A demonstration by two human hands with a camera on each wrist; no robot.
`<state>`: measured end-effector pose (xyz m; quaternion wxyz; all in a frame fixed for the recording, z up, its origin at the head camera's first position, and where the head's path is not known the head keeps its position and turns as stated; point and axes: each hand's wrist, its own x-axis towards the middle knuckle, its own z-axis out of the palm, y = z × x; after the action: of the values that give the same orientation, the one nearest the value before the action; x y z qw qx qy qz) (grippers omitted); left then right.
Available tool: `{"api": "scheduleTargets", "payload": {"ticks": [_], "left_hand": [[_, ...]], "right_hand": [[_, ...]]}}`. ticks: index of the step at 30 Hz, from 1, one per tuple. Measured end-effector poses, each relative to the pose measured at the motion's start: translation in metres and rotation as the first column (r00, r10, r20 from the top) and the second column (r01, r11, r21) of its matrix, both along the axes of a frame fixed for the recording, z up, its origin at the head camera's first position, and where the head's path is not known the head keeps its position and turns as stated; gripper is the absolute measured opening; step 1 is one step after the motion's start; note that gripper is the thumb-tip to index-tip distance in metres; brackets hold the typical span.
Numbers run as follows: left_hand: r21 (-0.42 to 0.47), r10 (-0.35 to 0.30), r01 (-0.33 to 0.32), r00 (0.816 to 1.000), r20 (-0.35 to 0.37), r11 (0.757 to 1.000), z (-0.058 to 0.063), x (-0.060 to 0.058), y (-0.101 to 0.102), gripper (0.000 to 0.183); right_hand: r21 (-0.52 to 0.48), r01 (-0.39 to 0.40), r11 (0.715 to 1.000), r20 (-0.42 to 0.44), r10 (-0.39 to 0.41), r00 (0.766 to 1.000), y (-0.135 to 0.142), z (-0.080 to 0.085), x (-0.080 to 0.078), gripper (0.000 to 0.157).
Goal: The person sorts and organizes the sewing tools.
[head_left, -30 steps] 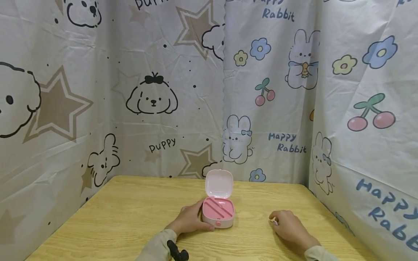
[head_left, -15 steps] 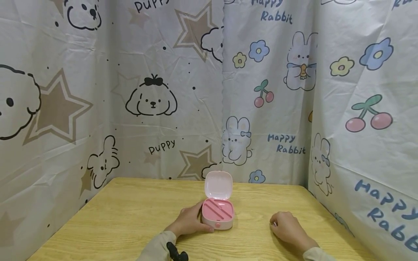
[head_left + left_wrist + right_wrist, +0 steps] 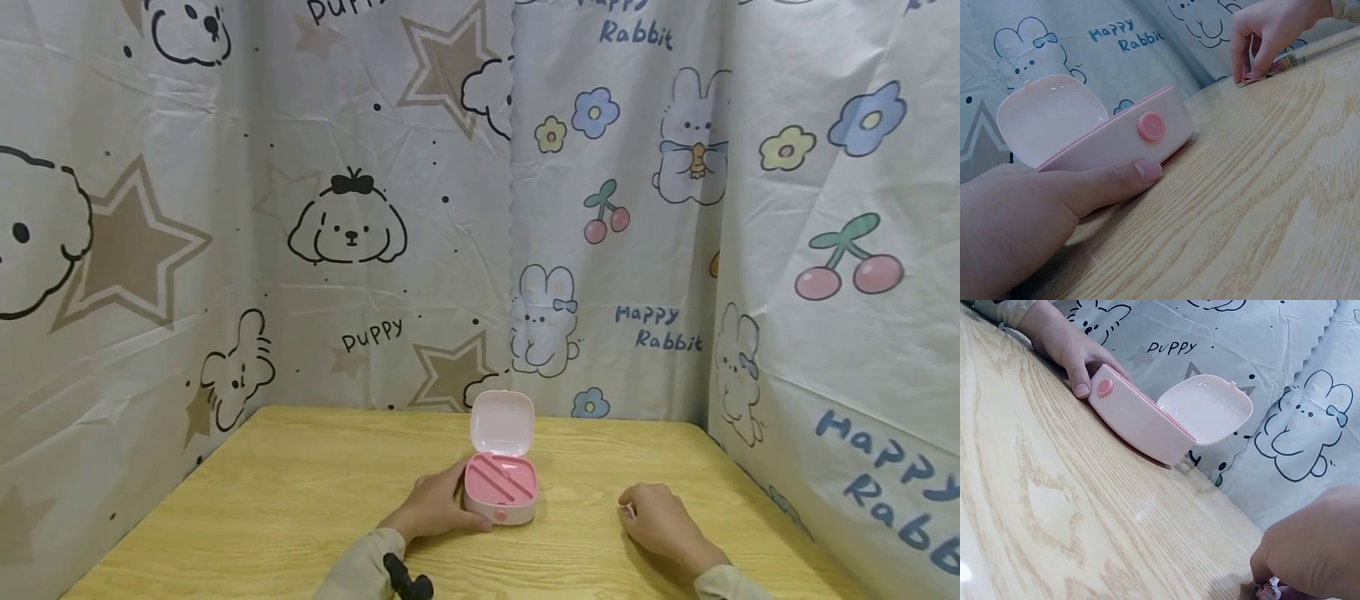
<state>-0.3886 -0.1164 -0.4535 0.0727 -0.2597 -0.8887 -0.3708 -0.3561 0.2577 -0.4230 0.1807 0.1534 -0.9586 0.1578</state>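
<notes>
A small pink storage box [image 3: 501,492] stands on the table with its pale lid [image 3: 502,423] raised. Diagonal dividers cross its darker pink tray, and a round pink button [image 3: 1151,127] sits on the front. My left hand [image 3: 437,502] grips the box's left side, its thumb along the front and its other fingers mostly hidden behind. Farther right, my right hand [image 3: 666,523] is low at the tabletop with fingers curled, pinching a small pinkish-white item [image 3: 1268,590]. The hand covers most of that item, so its kind cannot be told.
The yellow wood-grain table [image 3: 300,483] extends around both hands. Printed curtains [image 3: 345,292] with puppies and rabbits close off the back and both sides. A black strap piece [image 3: 407,577] is on the left wrist.
My right fingers have drawn closer around the small item, which shows less in the head view than a second ago. The box and my left hand keep their places.
</notes>
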Motion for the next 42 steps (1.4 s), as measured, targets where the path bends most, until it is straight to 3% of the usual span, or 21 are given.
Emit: {"api": "scheduleTargets", "payload": {"ticks": [4,11,16,22,29,35,42], "left_hand": [[-0.004,-0.001,0.001,1.000,-0.002,1.000,0.001,0.000,0.001,0.116],[0.003,0.002,-0.002,1.000,-0.006,1.000,0.006,0.004,-0.001,0.113],[0.000,0.002,-0.002,1.000,-0.014,1.000,0.006,0.002,-0.001,0.113],[-0.016,0.003,-0.004,1.000,-0.031,1.000,0.005,-0.001,0.001,0.114],[-0.008,0.000,0.000,1.000,-0.009,1.000,0.002,-0.001,0.001,0.117],[-0.004,0.000,0.000,1.000,-0.007,1.000,0.002,0.001,0.001,0.117],[0.007,-0.001,0.001,1.000,-0.002,1.000,0.002,0.003,0.002,0.117]], "right_hand": [[-0.007,-0.005,1.000,-0.011,0.005,1.000,0.000,0.001,0.001,0.015],[0.003,-0.022,1.000,-0.045,0.022,0.999,-0.002,0.004,0.001,0.039],[-0.009,-0.004,1.000,-0.040,0.004,0.999,-0.002,0.009,0.000,0.033],[-0.020,0.004,1.000,-0.034,-0.005,0.999,-0.004,0.014,0.000,0.013],[-0.003,0.022,1.000,-0.032,-0.022,0.999,-0.007,0.018,0.001,0.019],[-0.070,-0.069,0.995,-0.044,0.066,0.997,-0.006,0.020,-0.004,0.014],[-0.156,-0.233,0.960,-0.012,0.234,0.972,-0.003,0.027,-0.006,0.010]]}}
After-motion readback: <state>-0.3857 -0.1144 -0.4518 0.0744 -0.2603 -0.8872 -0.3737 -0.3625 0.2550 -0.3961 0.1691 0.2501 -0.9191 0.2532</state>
